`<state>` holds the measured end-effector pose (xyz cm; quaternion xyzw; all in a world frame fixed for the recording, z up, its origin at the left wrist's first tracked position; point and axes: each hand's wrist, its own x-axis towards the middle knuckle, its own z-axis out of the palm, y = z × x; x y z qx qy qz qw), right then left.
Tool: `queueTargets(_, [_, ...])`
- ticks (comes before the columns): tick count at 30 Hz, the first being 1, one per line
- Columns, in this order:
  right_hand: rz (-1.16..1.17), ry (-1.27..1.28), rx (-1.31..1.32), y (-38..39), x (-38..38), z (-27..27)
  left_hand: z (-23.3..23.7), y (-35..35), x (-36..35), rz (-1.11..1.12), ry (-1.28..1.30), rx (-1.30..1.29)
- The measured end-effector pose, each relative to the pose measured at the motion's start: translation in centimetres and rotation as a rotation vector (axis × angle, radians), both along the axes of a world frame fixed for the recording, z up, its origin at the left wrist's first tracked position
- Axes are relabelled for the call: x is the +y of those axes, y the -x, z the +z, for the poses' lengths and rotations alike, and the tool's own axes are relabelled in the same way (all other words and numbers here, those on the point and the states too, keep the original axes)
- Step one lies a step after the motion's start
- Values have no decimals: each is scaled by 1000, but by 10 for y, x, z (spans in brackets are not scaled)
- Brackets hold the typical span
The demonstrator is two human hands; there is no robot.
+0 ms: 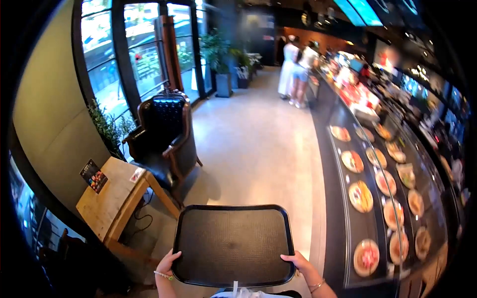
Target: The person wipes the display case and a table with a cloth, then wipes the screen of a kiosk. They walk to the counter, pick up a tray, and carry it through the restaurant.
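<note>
A black rectangular serving tray (234,243) with rounded corners and a raised rim is held level in front of me, with nothing on it. My left hand (169,262) grips its left edge near the lower corner, thumb over the rim. On the opposite side, my right hand (298,261) holds the right edge in the same way. The fingers of both hands are mostly hidden beneath the tray. A beaded bracelet shows on my left wrist and a thin one on my right.
A glass display counter (348,233) with several plates of food (360,196) runs along the right. Left stand a wooden table (117,201) with a small sign (93,176) and a black leather armchair (166,134). Two people (295,69) stand at the counter farther along the floor (253,139).
</note>
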<state>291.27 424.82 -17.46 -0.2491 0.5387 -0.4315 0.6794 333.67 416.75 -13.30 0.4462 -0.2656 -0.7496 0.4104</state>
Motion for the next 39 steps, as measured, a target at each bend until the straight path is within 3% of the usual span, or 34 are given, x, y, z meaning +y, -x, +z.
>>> queueTargets(2, [-137, 37, -9, 23, -98, -2, -11, 25, -99, 34, 23, -92])
queueTargets(4, [-223, -123, -116, 56, -180, 9, 20, 65, -178, 44, 29, -128])
queueTargets(6, [-333, -56, -239, 90, -260, 27, 20, 101, -270, 25, 21, -178])
queueTargets(8, [-393, -36, -324, 132, -340, 37, 53, 157, -352, 24, -30, -319])
queueTargets(11, [-476, 19, -226, 194, -461, 43, 6, 217, -495, -68, -4, -61])
queueTargets(15, [-521, 49, 0, 258, -643, 38, -11, 286, -676, -50, -10, -189])
queueTargets(16, [-539, 68, -167, 266, -698, 30, -3, 296, -728, -24, 30, -304])
queueTargets(24, [-303, -20, -182, 287, -1089, 8, 24, 298, -1054, 161, -151, -172])
queueTargets(29, [-372, -63, -224, 302, -1331, -26, -45, 308, -1305, 169, -69, -288])
queueTargets(30, [-406, -49, -196, 318, -1390, -22, -51, 323, -1366, 203, -37, -322])
queueTargets(32, [-417, -35, -175, 348, -1478, -33, -14, 354, -1458, 190, -89, -250])
queueTargets(33, [-429, 13, -197, 358, -1524, -21, -17, 365, -1511, 158, -72, -139])
queueTargets(34, [-429, -6, -195, 372, -1561, -9, 9, 385, -1555, 157, -100, -171])
queueTargets(39, [-424, 36, -141, 452, -1763, 3, 4, 477, -1799, 131, -87, -235])
